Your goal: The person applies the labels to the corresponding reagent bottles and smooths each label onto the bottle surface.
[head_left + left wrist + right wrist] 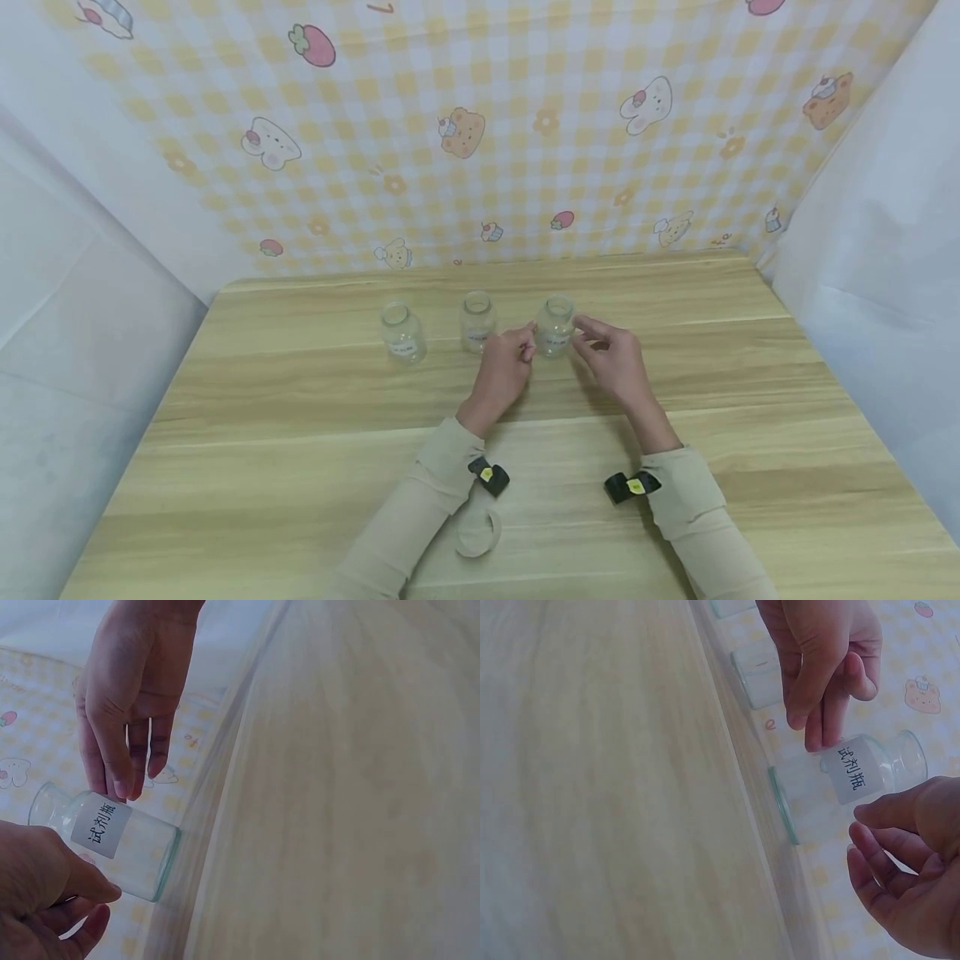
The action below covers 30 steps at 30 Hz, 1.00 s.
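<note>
A clear glass reagent bottle [556, 332] with a white printed label stands upright and uncapped at the end of a row, between my two hands. On its left side, my left hand [504, 368] has the index finger stretched to the glass, the smaller fingers bent in. From the other side my right hand [617, 363] reaches in, thumb and fingertips right at the bottle, fingers loosely bent. The label [855, 771] shows dark characters and faces me. Just beyond my left hand stands a second bottle [477, 315], its lower part overlapped by that hand.
A third open bottle [402, 335] stands farther left. Near the front, beside the left sleeve [427, 517], lies a pale ring like a tape roll [476, 552]. The wooden table [285, 400] ends at a checkered cloth [525, 167] behind; white sheets hang on both sides.
</note>
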Each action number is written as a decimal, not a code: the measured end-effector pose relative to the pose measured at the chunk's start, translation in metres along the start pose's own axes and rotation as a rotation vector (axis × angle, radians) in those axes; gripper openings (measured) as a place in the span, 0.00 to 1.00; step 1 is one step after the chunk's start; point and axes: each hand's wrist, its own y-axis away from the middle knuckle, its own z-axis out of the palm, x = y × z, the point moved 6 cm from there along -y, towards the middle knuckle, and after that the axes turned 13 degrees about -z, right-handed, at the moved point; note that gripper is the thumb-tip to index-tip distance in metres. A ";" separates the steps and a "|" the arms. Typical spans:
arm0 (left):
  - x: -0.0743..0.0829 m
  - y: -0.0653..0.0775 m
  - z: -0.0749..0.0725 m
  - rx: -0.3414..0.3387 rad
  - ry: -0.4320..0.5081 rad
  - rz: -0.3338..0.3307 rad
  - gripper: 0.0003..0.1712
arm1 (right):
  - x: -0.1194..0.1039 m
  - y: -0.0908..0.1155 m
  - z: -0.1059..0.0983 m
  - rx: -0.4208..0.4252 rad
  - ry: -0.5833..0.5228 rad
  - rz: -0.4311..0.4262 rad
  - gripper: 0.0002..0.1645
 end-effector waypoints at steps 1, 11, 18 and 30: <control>0.000 0.000 0.000 -0.001 0.000 -0.002 0.28 | 0.000 0.000 0.000 0.001 -0.001 -0.004 0.21; 0.001 -0.001 -0.003 -0.022 -0.014 -0.030 0.16 | 0.004 -0.002 -0.001 -0.009 -0.024 0.018 0.22; 0.005 0.001 -0.007 -0.089 -0.062 -0.117 0.10 | 0.010 -0.003 -0.012 0.056 -0.005 0.057 0.20; 0.009 0.012 -0.031 -0.166 -0.090 -0.160 0.11 | 0.009 -0.008 -0.014 0.072 -0.044 0.100 0.26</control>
